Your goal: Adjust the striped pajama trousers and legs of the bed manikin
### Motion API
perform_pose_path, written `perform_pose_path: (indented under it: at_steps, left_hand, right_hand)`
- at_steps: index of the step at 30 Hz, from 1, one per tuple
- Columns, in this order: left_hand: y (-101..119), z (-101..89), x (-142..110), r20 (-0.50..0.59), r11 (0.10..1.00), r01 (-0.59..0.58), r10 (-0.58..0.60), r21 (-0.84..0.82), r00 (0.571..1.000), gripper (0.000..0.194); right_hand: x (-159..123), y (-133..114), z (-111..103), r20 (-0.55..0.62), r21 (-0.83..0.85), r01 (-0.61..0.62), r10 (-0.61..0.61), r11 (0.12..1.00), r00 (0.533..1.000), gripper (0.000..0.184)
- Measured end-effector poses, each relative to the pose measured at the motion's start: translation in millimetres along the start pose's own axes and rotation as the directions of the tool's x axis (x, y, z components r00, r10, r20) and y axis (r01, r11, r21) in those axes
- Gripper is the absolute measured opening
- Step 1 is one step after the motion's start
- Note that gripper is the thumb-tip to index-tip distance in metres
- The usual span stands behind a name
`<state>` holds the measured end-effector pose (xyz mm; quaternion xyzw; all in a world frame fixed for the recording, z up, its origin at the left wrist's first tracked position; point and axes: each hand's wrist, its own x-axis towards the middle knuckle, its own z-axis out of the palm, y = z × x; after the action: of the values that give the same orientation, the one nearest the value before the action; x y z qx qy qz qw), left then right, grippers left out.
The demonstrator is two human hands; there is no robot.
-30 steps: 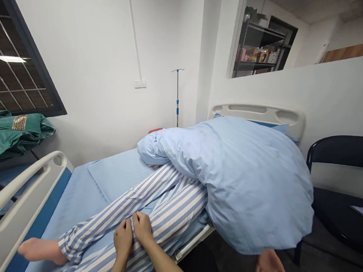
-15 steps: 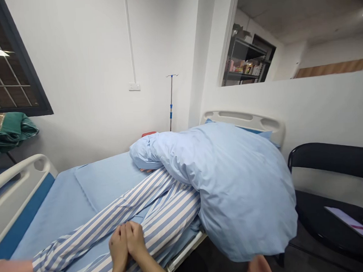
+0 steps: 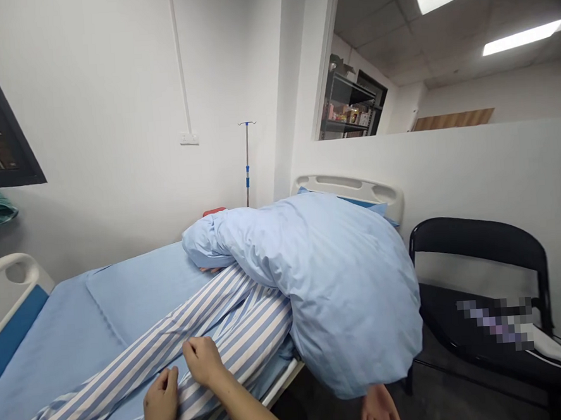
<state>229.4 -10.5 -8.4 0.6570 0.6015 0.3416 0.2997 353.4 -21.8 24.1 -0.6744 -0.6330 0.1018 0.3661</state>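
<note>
My left hand (image 3: 161, 401) is a loose fist just above the near striped trouser leg, low in the view. Ahead and to its right, my right hand (image 3: 204, 360) is also closed, knuckles up, over the same leg. A gap separates the two hands, and nothing shows in either. The blue-and-white striped trousers (image 3: 261, 322) cover the legs of a figure lying on the bed. A bunched light-blue quilt (image 3: 342, 282) hides its upper body. One of the figure's hands (image 3: 379, 410) hangs out below the quilt at the bedside.
The bed has a blue sheet (image 3: 137, 288), a pale headboard (image 3: 350, 183) and a footboard (image 3: 13, 271). An IV pole (image 3: 247, 155) stands behind it. At right is a black folding chair (image 3: 477, 239) with a white item (image 3: 550, 345) on its seat.
My hands, pressed together before, have come apart; the left is now lower and left of the right. The view has swung right, showing more of the chair and less of the footboard.
</note>
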Motion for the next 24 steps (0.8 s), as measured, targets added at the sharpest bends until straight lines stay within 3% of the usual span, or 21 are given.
perform_pose_path:
  at_steps: [4, 9, 16, 20, 22, 24]
  left_hand:
    - [-3, 2.3, 1, 0.027, 0.999, 0.011, -0.012, 0.047, 1.0, 0.038]
    - [7, 11.8, 7, 0.022, 0.998, 0.034, -0.035, 0.051, 0.999, 0.037]
    - [66, 33.3, 22, -0.084, 0.969, 0.003, -0.024, -0.249, 0.996, 0.036]
    - [76, 52.7, 20, -0.221, 0.872, 0.08, -0.209, -0.483, 0.953, 0.033]
    - [69, 62.9, 14, -0.201, 0.89, 0.141, -0.248, -0.433, 0.948, 0.032]
    - [61, 70.9, 10, -0.164, 0.954, 0.144, -0.191, -0.263, 0.968, 0.033]
  right_hand:
    - [-5, 21, 11, -0.061, -0.034, -0.075, 0.073, 0.997, 0.995, 0.036]
    - [-2, 30, 18, -0.089, 0.222, -0.118, 0.141, 0.968, 0.986, 0.043]
    - [3, 35, 13, -0.113, 0.544, -0.099, 0.19, 0.833, 0.975, 0.044]
    - [3, 38, 9, -0.088, 0.654, -0.115, 0.226, 0.748, 0.97, 0.043]
    - [2, 39, 7, -0.083, 0.677, -0.127, 0.247, 0.725, 0.965, 0.042]
    - [2, 39, 6, -0.088, 0.678, -0.143, 0.272, 0.721, 0.958, 0.042]
